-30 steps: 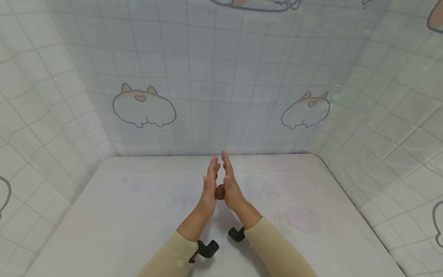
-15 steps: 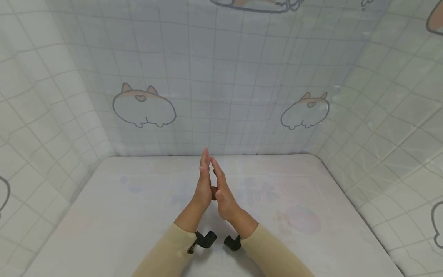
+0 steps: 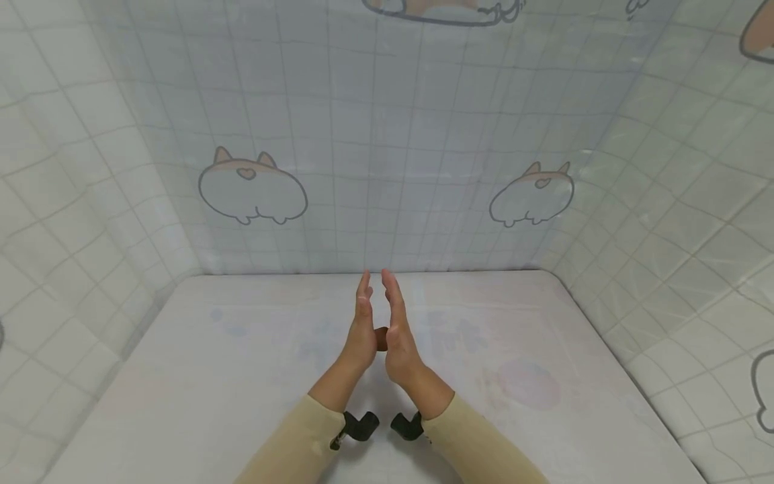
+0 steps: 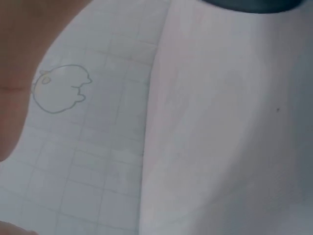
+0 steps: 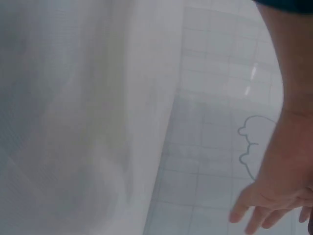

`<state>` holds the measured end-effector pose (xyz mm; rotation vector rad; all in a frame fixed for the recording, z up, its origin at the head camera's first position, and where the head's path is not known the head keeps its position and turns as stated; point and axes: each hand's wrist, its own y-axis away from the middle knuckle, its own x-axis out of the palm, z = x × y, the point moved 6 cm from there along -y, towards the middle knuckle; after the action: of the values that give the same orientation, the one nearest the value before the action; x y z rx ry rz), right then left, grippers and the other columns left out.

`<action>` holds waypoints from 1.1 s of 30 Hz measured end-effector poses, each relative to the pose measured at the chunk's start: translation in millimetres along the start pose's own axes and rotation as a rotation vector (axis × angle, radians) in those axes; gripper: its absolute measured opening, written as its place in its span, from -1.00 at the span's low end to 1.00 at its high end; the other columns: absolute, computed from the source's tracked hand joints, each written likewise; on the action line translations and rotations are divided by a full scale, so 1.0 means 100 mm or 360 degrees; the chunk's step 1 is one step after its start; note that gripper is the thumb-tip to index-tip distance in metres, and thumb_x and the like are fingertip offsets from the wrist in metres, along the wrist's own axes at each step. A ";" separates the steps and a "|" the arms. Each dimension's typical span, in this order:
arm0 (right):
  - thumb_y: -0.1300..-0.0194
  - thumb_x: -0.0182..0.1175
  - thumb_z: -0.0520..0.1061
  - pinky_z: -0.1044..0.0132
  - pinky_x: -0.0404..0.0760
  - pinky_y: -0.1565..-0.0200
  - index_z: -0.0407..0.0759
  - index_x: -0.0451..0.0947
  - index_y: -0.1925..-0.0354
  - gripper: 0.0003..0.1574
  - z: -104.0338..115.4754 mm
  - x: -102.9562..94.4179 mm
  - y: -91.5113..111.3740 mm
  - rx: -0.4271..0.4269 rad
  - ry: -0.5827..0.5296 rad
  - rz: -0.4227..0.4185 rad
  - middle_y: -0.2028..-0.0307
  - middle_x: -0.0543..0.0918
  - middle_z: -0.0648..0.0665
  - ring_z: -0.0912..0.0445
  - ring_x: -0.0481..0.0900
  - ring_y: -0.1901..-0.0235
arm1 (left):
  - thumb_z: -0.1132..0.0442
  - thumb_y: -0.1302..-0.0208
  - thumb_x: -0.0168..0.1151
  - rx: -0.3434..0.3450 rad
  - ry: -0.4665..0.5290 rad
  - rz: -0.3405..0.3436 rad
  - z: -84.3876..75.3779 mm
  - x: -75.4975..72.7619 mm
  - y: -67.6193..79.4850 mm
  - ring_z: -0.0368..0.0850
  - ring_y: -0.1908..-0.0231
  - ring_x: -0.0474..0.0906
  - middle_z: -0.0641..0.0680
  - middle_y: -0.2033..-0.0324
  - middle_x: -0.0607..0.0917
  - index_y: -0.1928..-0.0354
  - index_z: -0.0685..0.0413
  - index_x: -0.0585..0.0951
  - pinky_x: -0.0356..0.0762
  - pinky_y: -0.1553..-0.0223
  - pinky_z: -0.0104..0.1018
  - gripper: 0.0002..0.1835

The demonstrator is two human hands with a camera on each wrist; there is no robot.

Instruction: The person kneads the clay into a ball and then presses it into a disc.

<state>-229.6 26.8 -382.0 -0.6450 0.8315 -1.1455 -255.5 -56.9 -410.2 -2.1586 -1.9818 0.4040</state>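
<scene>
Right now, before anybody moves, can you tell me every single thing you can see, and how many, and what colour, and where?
Table: one, white with faint pastel patches, across the lower part of the head view.
Walls: three, whitish with grey grid lines, behind the table and on both sides.
Cartoon animals: two whole ones, white and orange, on the back wall; bits of others at the picture's edges.
Lump: one, brown, between the left hand and right hand, partly hidden.
Gadgets: two, black, one at each wrist.
Sleeves: two, cream, on the forearms.
Left hand: one, bare, left of the lump.
Right hand: one, bare, right of the lump.
</scene>
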 end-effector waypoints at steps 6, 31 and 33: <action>-0.52 -0.59 0.47 0.02 -0.07 -0.48 -0.37 -0.36 -0.55 0.11 0.03 -0.06 -0.06 -0.0038 0.0020 -0.0022 -0.56 -0.16 -0.34 -0.19 -0.12 -0.53 | -0.57 -0.30 -0.67 -0.0123 0.0006 0.0065 0.07 0.06 0.09 0.26 -0.30 0.36 0.23 -0.56 -0.12 -0.59 -0.45 -0.24 0.37 -0.16 0.28 -0.13; -0.39 -0.61 0.61 -0.38 -0.03 -0.36 -0.08 -0.29 -0.61 0.15 -0.38 -0.19 -0.13 0.0321 0.0140 0.0085 -0.59 -0.17 -0.13 -0.06 -0.19 -0.54 | -0.49 -0.37 -0.75 0.0131 0.0436 0.0352 0.03 0.23 0.21 0.22 -0.53 -0.22 0.11 -0.58 -0.24 -0.61 -0.12 -0.29 -0.28 -0.37 0.41 -0.08; -0.38 -0.63 0.61 -0.38 -0.06 -0.36 -0.07 -0.29 -0.61 0.15 -0.41 -0.19 -0.11 0.0338 0.0111 0.0110 -0.59 -0.19 -0.13 -0.08 -0.20 -0.54 | -0.49 -0.38 -0.71 0.0163 0.0499 0.0352 -0.01 0.22 0.20 0.22 -0.54 -0.25 0.10 -0.58 -0.25 -0.61 -0.12 -0.28 -0.32 -0.39 0.37 -0.08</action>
<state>-272.9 40.5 -391.4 -0.4001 0.7729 -1.1796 -235.1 -37.1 -417.1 -2.2237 -1.5325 0.1779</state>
